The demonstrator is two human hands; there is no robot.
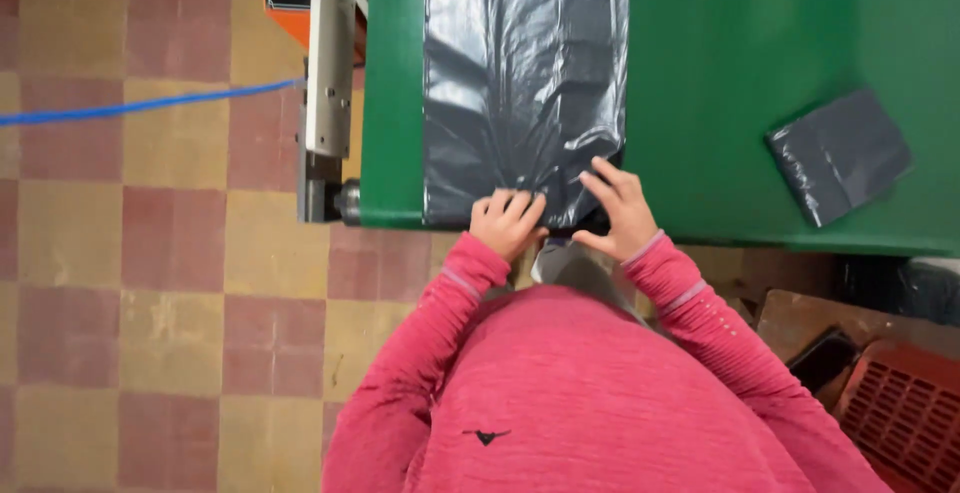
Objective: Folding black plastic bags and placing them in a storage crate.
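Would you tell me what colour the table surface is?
The table is green, seen in the head view.

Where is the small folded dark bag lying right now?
In the head view, the small folded dark bag lies on the right side of the green table, apart from the long plastic sheet and the right hand.

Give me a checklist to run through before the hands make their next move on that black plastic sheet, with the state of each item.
1. Left hand on the near edge of the black plastic sheet: ok.
2. Right hand on the same edge, fingers spread: ok.
3. Sheet flat on the green table: not ok, it is wrinkled near the hands.
4. Folded black bag apart from the sheet: ok.
5. Blue cable off the table: ok.
6. Firmness of either hand's grip: cannot tell.
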